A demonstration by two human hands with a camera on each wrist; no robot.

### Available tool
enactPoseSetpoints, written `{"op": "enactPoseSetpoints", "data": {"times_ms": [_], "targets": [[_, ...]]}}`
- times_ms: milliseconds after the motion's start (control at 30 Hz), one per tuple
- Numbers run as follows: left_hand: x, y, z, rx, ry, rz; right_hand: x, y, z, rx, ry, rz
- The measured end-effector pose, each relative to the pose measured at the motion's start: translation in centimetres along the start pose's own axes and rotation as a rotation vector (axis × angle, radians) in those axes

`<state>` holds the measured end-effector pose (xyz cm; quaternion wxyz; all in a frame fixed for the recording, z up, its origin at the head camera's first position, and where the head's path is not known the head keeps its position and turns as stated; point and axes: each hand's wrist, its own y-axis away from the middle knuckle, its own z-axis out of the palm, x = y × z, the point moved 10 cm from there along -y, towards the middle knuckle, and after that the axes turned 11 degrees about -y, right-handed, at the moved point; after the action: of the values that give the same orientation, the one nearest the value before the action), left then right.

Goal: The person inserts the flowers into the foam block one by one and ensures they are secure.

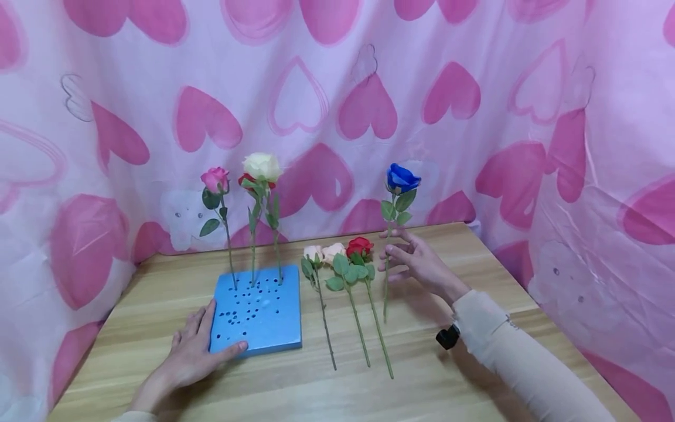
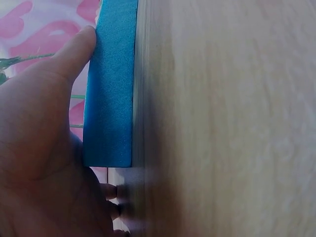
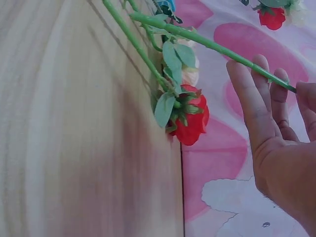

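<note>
My right hand (image 1: 423,265) pinches the green stem of a blue rose (image 1: 403,178), held upright with its bloom above the table. In the right wrist view the stem (image 3: 212,46) runs across the fingers to the thumb. My left hand (image 1: 191,353) rests against a blue foam block (image 1: 274,331) full of small holes, thumb over its front edge, fingers along its left side. Standing in the block are a pink rose (image 1: 215,179), a white rose (image 1: 262,167) and a red rose partly hidden behind the white one.
Between the block and my right hand, two pale roses (image 1: 334,253) and a red rose (image 1: 360,245) lie on the wooden table (image 1: 432,375), stems toward me. A curtain with pink hearts (image 1: 367,108) hangs behind and at both sides.
</note>
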<state>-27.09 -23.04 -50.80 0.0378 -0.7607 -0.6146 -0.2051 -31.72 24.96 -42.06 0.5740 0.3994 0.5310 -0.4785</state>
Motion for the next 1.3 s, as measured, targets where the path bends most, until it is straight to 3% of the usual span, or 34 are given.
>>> {"op": "enactPoseSetpoints", "data": {"times_ms": [533, 867, 1300], "targets": [[-0.2, 0.2, 0.2, 0.007, 0.005, -0.010, -1.7, -1.2, 0.6, 0.003, 0.016, -0.052], [0.4, 0.2, 0.0, 0.015, -0.008, 0.001, -2.0, -2.3, 1.9, 0.007, -0.017, -0.032], [0.3, 0.3, 0.0, -0.005, -0.013, -0.015, -2.5, -5.0, 7.3, -0.086, -0.050, -0.057]]}}
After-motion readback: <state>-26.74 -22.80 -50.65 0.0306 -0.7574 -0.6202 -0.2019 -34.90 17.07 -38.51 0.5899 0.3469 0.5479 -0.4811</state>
